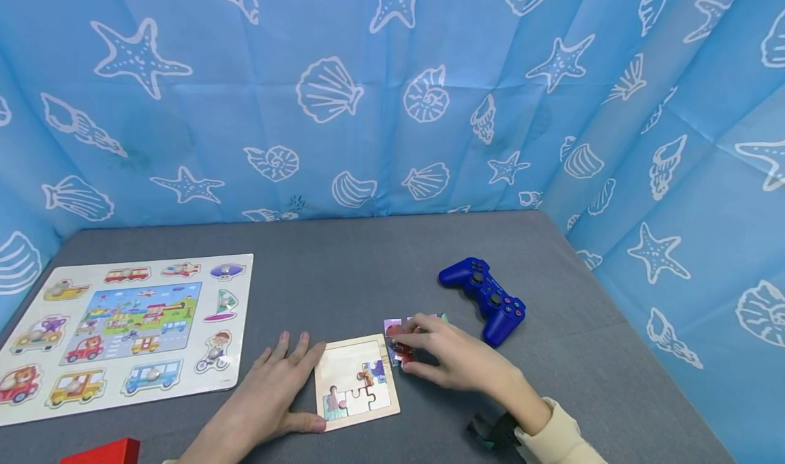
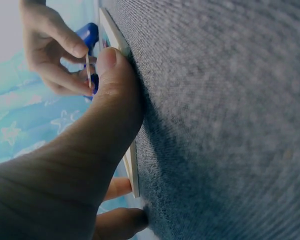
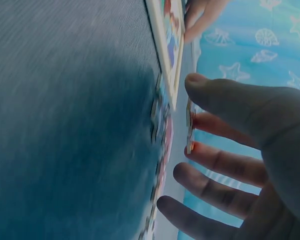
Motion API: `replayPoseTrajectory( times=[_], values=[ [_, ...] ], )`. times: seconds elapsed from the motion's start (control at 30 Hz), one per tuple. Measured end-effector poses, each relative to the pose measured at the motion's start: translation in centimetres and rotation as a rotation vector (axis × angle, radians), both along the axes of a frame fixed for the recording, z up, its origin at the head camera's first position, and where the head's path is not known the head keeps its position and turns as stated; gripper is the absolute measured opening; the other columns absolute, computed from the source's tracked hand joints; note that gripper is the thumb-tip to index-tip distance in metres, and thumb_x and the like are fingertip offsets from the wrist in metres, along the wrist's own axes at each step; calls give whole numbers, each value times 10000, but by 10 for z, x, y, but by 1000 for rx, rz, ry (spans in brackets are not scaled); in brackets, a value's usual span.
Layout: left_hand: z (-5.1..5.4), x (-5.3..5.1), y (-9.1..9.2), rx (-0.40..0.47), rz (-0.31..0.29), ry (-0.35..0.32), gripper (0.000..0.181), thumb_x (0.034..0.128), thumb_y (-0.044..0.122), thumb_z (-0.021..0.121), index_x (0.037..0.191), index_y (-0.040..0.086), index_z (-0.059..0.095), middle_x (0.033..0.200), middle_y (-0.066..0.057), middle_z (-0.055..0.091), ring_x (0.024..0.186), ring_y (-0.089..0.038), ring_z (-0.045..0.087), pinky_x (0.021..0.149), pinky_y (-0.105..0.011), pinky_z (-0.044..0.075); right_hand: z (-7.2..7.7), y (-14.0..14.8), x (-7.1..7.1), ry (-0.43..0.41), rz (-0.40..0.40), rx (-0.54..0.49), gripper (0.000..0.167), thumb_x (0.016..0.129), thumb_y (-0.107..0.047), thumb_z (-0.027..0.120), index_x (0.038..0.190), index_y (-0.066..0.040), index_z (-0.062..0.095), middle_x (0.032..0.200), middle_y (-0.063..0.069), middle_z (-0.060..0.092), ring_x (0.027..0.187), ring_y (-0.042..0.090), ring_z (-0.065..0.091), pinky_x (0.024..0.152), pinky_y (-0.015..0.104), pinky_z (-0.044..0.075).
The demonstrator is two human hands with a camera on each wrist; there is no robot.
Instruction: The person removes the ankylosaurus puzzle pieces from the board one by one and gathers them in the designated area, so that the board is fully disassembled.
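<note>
We see the right hand (image 1: 450, 355) pinching a puzzle piece (image 3: 189, 130) between the thumb and the nearest fingertips, its other fingers extended apart from it. The piece stands roughly on edge, just right of the wooden tray (image 1: 368, 415) and above loose pieces (image 1: 393, 324) on the grey cloth; the hand covers much of these, so we cannot count them. Our left hand (image 1: 276, 385) lies with fingers extended and thumb spread, touching the tray's left side and lower left corner. Inside the tray, we see printed pieces at the lower left and right; glare probably blurs the pale part between. Farther left, a white board (image 1: 208, 381) holds knobbed vehicle shapes around a printed town scene.
</note>
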State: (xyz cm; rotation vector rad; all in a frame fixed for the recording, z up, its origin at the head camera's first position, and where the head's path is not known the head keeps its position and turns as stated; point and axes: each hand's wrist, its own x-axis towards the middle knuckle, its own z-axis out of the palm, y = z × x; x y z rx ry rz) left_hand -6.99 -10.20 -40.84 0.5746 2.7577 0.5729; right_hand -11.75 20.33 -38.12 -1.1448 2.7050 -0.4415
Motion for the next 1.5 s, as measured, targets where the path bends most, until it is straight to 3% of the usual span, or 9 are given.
replayPoseTrajectory(
  times=[0.27, 0.57, 0.87, 1.13, 1.37, 1.5],
  values=[
    [-1, 0, -1, 2, 3, -8, 1153, 605, 634, 868, 1510, 48, 460, 1525, -337, 461, 1409, -646, 360, 1083, -772, 352, 1, 19, -4, -12, -26, 44, 422, 979, -310, 697, 1374, -167, 663, 1201, -4, 643, 987, 58, 566, 817, 279, 543],
    [-1, 2, -1, 10, 9, 1, 1144, 608, 631, 869, 1510, 56, 465, 1529, -333, 459, 1414, -637, 363, 1083, -765, 358, -2, 26, -4, -17, -26, 101, 455, 953, -259, 727, 1392, -171, 648, 1229, 3, 642, 1049, 106, 599, 860, 309, 560],
    [0, 0, 1, -15, 11, -27, 1148, 621, 638, 863, 1520, 53, 454, 1544, -324, 445, 1431, -626, 346, 1106, -761, 338, -7, 30, -4, -10, -29, 99, 499, 940, -235, 743, 1421, -182, 622, 1226, -5, 618, 995, 73, 556, 810, 269, 540],
    [-1, 1, 0, 5, 9, 8, 1131, 607, 624, 875, 1503, 58, 479, 1525, -326, 469, 1409, -636, 372, 1075, -770, 364, -7, 30, -2, -6, -35, 91, 511, 944, -219, 733, 1438, -187, 608, 1270, 15, 598, 1007, 89, 546, 808, 272, 529],
    [-1, 1, 1, 1, 5, 15, 1138, 609, 635, 868, 1507, 55, 477, 1528, -324, 466, 1412, -633, 370, 1079, -767, 364, -7, 31, -2, -4, -62, 83, 470, 926, -246, 756, 1381, -179, 656, 1095, -43, 592, 892, 41, 485, 736, 215, 469],
    [-1, 1, 1, 2, 7, 9, 1132, 613, 628, 871, 1506, 54, 478, 1529, -324, 464, 1416, -631, 367, 1085, -765, 359, -8, 30, -2, -7, -57, 81, 413, 933, -243, 747, 1335, -169, 688, 1125, -53, 630, 954, 53, 536, 775, 241, 501]
  ],
)
